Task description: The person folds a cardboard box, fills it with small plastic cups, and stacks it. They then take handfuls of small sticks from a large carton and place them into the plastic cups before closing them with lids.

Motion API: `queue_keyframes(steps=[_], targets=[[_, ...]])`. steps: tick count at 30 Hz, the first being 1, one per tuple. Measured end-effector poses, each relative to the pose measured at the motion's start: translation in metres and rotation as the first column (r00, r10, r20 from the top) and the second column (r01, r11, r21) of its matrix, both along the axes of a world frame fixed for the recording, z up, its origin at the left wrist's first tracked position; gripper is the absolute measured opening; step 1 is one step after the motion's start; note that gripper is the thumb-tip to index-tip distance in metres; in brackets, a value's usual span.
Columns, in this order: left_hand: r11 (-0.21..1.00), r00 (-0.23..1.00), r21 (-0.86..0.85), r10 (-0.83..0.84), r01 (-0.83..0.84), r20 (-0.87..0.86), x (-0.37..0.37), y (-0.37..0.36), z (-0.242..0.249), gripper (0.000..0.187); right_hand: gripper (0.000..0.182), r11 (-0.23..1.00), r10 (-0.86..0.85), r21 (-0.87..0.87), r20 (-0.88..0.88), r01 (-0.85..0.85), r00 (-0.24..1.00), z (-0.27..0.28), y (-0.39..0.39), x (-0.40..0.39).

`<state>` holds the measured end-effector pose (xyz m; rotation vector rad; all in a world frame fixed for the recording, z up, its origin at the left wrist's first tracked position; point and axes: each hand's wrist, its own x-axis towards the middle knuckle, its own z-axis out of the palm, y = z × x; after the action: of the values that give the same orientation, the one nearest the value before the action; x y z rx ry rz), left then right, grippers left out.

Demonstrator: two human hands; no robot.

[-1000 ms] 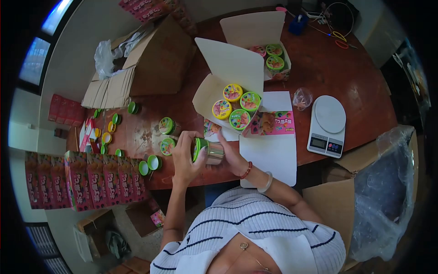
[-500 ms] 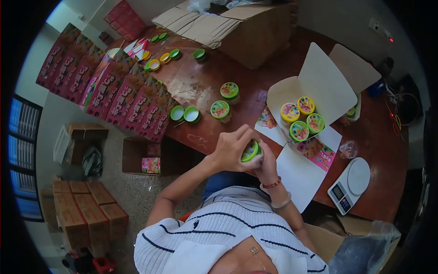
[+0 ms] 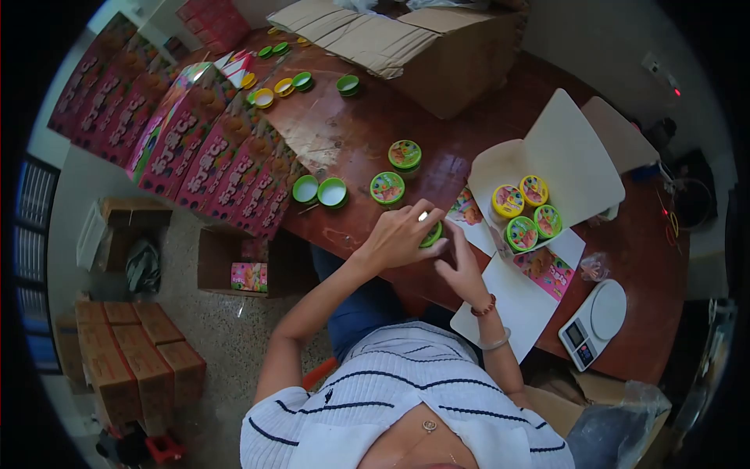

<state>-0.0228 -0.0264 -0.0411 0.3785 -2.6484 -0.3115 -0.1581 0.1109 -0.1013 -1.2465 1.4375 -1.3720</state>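
Note:
My left hand (image 3: 397, 236), with a ring on one finger, is closed around a small jar with a green lid (image 3: 433, 235) at the table's front edge. The fingers cover most of the jar. Close on its right is my right hand (image 3: 465, 270), thumb and fingers apart; whether it touches the jar is hard to see. Beyond the hands stand two more green-lidded jars, a nearer one (image 3: 387, 187) and a farther one (image 3: 405, 155). To the right, an open white carton (image 3: 488, 168) contains two yellow-lidded jars (image 3: 508, 201) and two green-lidded jars (image 3: 522, 234).
Loose green lids (image 3: 333, 192) lie left of the jars. Stacked pink printed boxes (image 3: 211, 168) line the left side. A white kitchen scale (image 3: 595, 322) sits at the right, near flat white cardboard (image 3: 508, 313). A large brown carton (image 3: 449, 74) stands at the back.
My right hand has loosened from around the jar and moved slightly right and down. The jar, in my left hand, is now more upright and closer to the table. The view has shifted slightly.

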Motion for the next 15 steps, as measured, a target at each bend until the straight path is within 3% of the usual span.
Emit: queue_keyframes(steps=[2,5,6,9,11,12,13,15], targets=[[0.999,0.999,0.042,0.034,-0.034,-0.008,-0.009,-0.001,-0.014,0.045,0.073,0.982,-0.186,-0.022,-0.207,0.186,0.960,0.003,-0.012,0.016],[0.977,0.990,0.183,0.122,-0.108,-0.066,-0.014,0.001,-0.011,0.049,0.070,0.927,-0.376,-0.081,-0.216,0.367,0.901,-0.016,-0.028,0.024],[0.982,0.989,0.156,0.123,-0.109,-0.080,-0.015,-0.001,-0.016,0.050,0.064,0.902,-0.432,-0.134,-0.256,0.411,0.865,-0.012,-0.030,0.025],[0.982,0.988,0.166,0.111,-0.092,-0.105,-0.013,0.001,-0.011,0.052,0.054,0.830,-0.558,-0.206,-0.305,0.518,0.772,0.030,0.004,0.015],[0.977,0.980,0.170,0.150,-0.127,-0.127,-0.013,-0.001,0.003,0.052,0.055,0.554,-0.824,-0.435,-0.404,0.709,0.397,0.031,0.030,-0.002],[0.970,0.975,0.216,0.145,-0.107,-0.166,-0.022,-0.009,0.007,0.049,0.057,0.471,-0.872,-0.442,-0.102,0.763,0.479,0.031,0.032,-0.012],[0.971,0.977,0.215,0.138,-0.101,-0.165,-0.038,-0.018,0.011,0.049,0.057,0.465,-0.875,-0.441,-0.101,0.767,0.473,0.030,0.033,-0.019],[0.976,0.982,0.216,0.062,-0.022,-0.178,-0.080,-0.038,0.027,0.045,0.057,0.399,-0.882,-0.409,0.075,0.821,0.465,0.026,0.034,-0.030]])
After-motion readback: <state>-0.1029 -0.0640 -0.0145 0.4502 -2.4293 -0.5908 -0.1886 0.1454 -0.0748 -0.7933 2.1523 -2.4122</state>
